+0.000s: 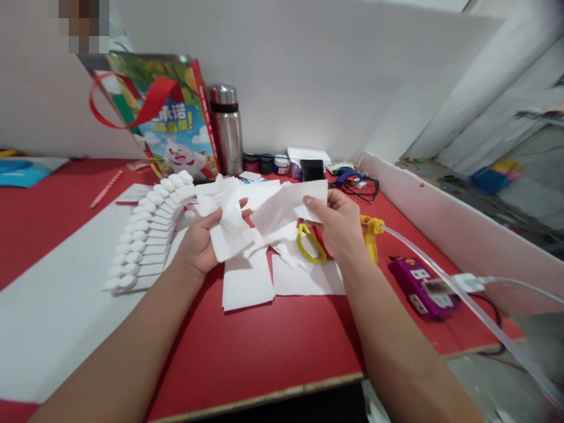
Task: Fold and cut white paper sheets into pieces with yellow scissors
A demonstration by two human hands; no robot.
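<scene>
Over the red table, my left hand [200,241] grips a crumpled white paper piece [231,226] between thumb and fingers. My right hand [341,220] pinches the corner of another white paper piece [288,205], its thumb pressed on the front. The two pieces come close together in the middle. Beneath them lie white paper sheets [249,282] and scraps, with yellow-handled scissors [314,247] partly hidden beside my right hand. Left of my left hand, a curved paper structure [152,241] carries rows of white round pieces. A yellow glue gun [372,226] is partly covered by my right hand.
A picture gift box [176,129] with a red ribbon and a steel flask [227,129] stand at the back. Small jars [267,164] line the wall. A purple power strip [420,288] with cables lies at right. A white board [66,288] covers the table's left.
</scene>
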